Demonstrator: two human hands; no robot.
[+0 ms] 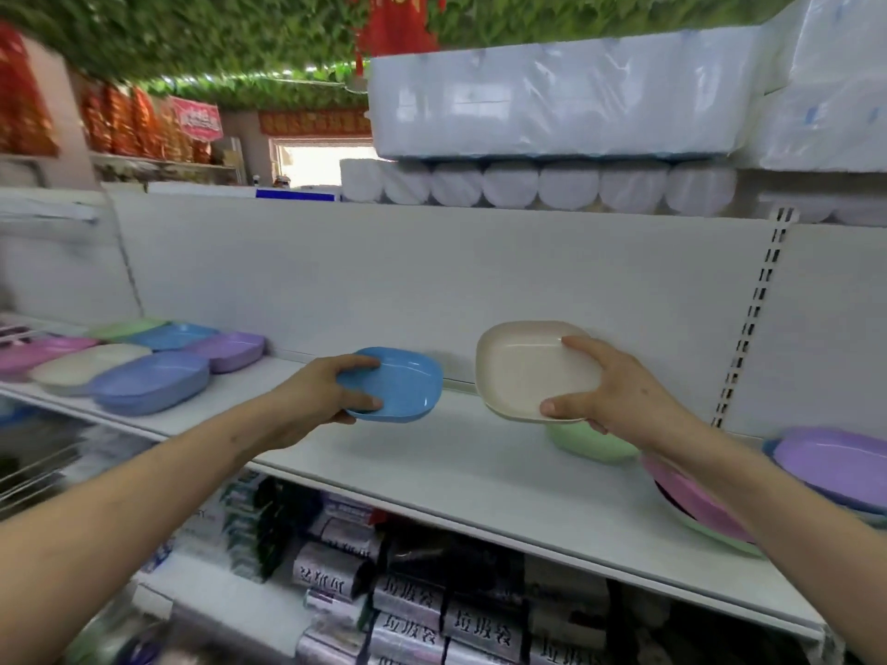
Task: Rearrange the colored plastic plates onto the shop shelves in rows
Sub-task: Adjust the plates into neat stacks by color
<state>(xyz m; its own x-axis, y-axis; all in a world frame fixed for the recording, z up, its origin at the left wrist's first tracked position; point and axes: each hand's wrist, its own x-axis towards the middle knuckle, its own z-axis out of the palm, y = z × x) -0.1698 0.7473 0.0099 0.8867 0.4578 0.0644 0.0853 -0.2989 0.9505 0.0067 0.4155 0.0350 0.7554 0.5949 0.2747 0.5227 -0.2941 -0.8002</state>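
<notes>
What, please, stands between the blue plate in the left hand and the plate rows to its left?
Nothing visible: only bare white shelf lies between the blue square plastic plate and the nearest lilac square plastic plate.

Fig.: Both my arms were stretched fwd, forearms bare, L entering from lower left, R from lower right, hands apart at approx. equal height. L hand gripped the blue plate at its left edge: two digits curled over the rim, the rest underneath. R hand held the cream plate at its right edge, one finger on the far rim, thumb on the near rim.
</notes>
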